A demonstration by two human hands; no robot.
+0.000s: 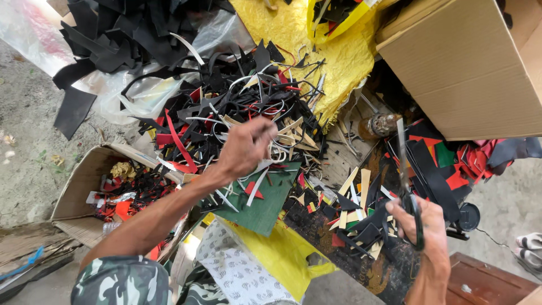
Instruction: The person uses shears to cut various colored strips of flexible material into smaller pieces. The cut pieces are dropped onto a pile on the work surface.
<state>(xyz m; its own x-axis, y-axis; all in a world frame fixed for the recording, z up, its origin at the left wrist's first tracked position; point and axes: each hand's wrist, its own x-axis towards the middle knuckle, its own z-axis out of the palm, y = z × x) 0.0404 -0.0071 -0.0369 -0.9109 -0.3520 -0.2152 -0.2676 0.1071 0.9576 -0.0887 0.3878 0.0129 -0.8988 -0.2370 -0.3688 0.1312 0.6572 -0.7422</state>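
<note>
A small open cardboard box (79,186) at the lower left holds a jumble of red and black offcuts with some crumpled yellowish scrap, while a larger cardboard box (468,73) sits at the upper right, its contents out of sight. A yellow plastic bag (339,20) at the top edge gapes open on more dark and red strips, and a clear plastic bag (141,96) at the upper left lies under flat black sheet pieces. Between them spreads a heap of scraps (243,107) — black, red, cream and white strips, tangled together. The left hand (245,148) reaches out over this heap, fingers curled together and closed on a few pale strips at the heap's near edge, just above a dark green sheet (265,197) littered with small cuttings. The right hand (423,229) is wrapped around the black handles of a pair of scissors (405,169), held well apart from the left hand; the blades point up and away — they look close together, over a spread of black, red and green pieces.
</note>
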